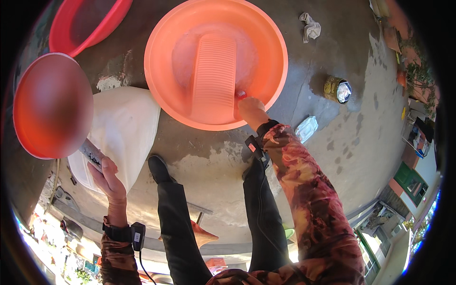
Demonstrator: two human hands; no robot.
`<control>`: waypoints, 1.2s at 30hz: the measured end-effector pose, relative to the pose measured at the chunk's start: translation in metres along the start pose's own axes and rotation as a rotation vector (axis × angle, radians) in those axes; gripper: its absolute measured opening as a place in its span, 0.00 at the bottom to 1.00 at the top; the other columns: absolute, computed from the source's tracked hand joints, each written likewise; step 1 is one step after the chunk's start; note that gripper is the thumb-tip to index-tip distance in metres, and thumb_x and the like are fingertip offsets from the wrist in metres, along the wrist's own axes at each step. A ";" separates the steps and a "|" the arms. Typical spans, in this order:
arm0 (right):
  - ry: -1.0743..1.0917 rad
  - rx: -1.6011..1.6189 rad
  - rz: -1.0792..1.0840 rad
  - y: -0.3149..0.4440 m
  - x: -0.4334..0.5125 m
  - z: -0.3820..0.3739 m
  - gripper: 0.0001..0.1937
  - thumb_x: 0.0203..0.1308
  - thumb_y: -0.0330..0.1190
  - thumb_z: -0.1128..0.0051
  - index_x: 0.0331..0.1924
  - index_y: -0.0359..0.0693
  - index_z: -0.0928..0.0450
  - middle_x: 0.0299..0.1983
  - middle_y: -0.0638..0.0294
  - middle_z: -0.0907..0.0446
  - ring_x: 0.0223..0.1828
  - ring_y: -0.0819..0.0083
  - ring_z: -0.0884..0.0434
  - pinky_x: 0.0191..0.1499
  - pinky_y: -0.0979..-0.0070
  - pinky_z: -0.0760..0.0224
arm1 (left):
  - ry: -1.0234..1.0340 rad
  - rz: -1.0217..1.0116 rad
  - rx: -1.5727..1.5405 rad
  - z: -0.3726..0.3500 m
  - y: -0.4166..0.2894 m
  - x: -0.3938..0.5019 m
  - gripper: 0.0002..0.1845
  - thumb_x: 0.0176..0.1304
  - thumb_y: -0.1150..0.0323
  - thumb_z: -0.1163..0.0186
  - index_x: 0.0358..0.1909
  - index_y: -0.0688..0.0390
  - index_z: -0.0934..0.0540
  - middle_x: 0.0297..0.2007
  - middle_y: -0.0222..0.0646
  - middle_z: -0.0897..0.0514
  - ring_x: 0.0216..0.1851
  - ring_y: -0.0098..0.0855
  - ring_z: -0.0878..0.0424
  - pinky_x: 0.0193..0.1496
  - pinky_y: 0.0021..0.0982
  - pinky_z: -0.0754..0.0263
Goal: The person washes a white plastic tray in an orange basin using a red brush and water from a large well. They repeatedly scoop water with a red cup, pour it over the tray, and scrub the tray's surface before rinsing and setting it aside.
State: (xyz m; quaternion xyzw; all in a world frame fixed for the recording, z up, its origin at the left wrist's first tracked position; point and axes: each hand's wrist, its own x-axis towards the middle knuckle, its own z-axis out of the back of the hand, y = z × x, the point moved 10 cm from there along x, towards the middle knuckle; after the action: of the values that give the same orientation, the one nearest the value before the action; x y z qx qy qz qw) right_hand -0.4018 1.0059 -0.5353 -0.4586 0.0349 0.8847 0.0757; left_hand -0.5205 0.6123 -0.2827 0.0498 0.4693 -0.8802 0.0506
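My left hand point(108, 178) grips a grey handle point(92, 154) with dark worn patches. The handle meets the rim of a round orange vessel point(22, 117), whose inside is blurred. Behind it stands a pale, translucent plastic container point(123, 131). My right hand point(252, 108) reaches over the near rim of a large orange basin point(162, 92), closed around a small red object point(241, 94) with pale bristle-like ridges, perhaps a brush. Beside that hand, a ribbed orange washboard point(215, 71) slopes inside the basin, and shallow water seems to lie around it.
A pink-red tub point(66, 35) stands at the upper left. On the partly wet concrete floor point(320, 149) lie a crumpled cloth point(310, 27), a light-blue packet point(306, 129) and a tin point(333, 88) with white crumpled material inside. An orange stool-like object point(202, 233) is behind my legs.
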 end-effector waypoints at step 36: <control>0.093 -0.208 0.054 0.017 0.003 0.006 0.09 0.53 0.30 0.50 0.36 0.42 0.18 0.36 0.59 0.18 0.39 0.62 0.18 0.36 0.67 0.24 | 0.030 0.000 -0.037 -0.002 0.002 -0.002 0.11 0.65 0.64 0.56 0.38 0.64 0.35 0.20 0.24 0.39 0.22 0.19 0.43 0.31 0.20 0.42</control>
State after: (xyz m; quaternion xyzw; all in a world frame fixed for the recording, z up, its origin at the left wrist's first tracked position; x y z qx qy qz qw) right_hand -0.4110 0.9902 -0.5345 -0.5035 -0.0415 0.8630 0.0022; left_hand -0.5177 0.6133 -0.2852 0.0621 0.4861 -0.8706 0.0442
